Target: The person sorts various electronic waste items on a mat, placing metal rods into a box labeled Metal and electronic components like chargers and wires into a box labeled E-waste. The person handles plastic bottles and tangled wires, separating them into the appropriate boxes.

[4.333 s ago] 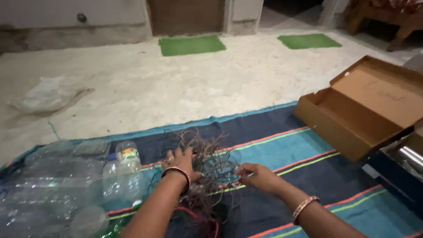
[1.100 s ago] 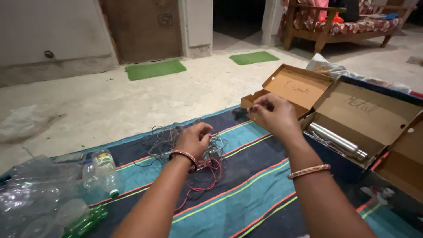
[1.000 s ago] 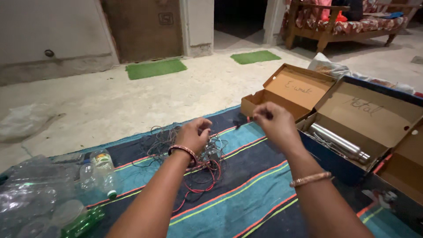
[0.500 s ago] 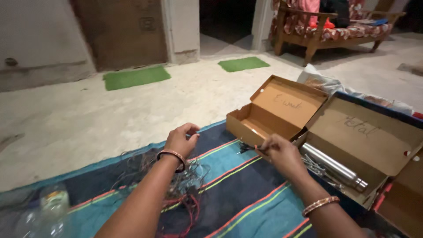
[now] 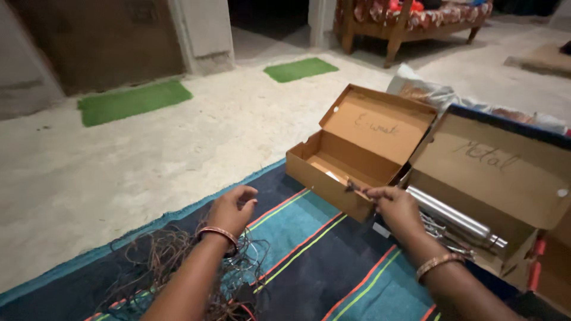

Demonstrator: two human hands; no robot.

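**Inspector:** Start left of the open cardboard box (image 5: 351, 157). What lies there?

**Assistant:** A tangle of thin wires (image 5: 178, 273) on the striped mat (image 5: 309, 261), well left of the box and lower. The left hand (image 5: 231, 209) hangs just above the tangle's right edge, fingers loosely curled with nothing visibly gripped; a bangle sits on its wrist.

**Inspector:** And at the box itself?

**Assistant:** The right hand (image 5: 395, 208) is at the box's near front wall, thumb and fingertips pinched on a small dark wire piece (image 5: 352, 187), held level with the rim. The lid stands tilted back.

**Inspector:** Right of the box?

**Assistant:** A second open box (image 5: 499, 172) touching it, holding a shiny metal cylinder (image 5: 455, 217). Behind both, a crumpled plastic bag (image 5: 425, 92).
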